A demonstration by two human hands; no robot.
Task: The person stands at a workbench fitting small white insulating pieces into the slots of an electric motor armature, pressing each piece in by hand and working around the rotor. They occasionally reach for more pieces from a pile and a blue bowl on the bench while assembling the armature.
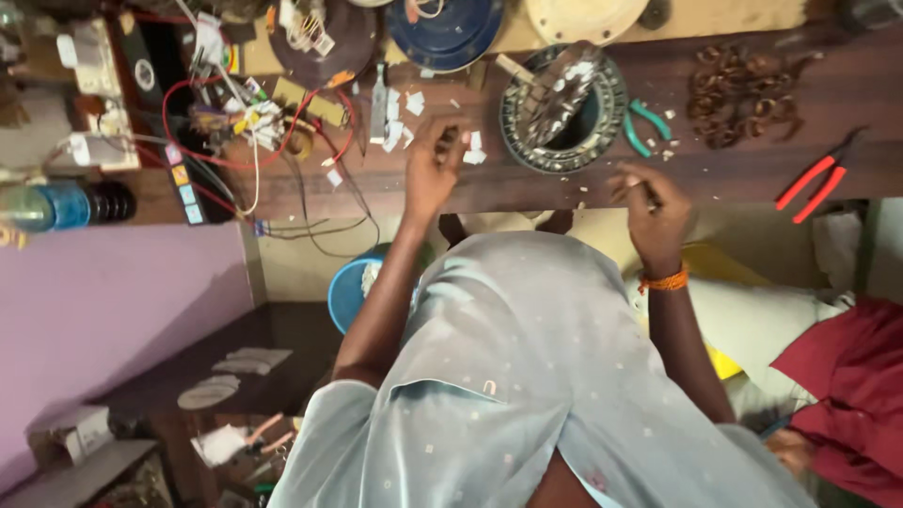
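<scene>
Dark wooden workbench (564,193) is seen from above, the person's pale blue dotted garment (527,376) filling the near part of the view. Right hand (656,209), with an orange band (665,280) at the wrist, is closed around a thin tool whose kind cannot be told; it is held at the bench's near edge. Left hand (435,160) is pinched shut on a small dark piece (450,136), too small to identify, over the benchtop. White paper scraps (406,118) lie just beside and beyond the left grip. Between the two hands and slightly beyond them, a round metal stator ring (562,108) sits on the bench, with shiny strips laid across its opening. Green-handled pliers (642,127) lie just beside the ring, beyond the right grip. Copper wire coils (738,94) are piled farther out from the right hand, and red-handled cutters (815,182) lie well apart on that same side. Beyond the left grip, red and white wires (246,127) are tangled among small parts. Farthest off, a blue round plate (444,33) is seen. Below the bench, near the left forearm, a blue bucket (348,292) is partly hidden.
</scene>
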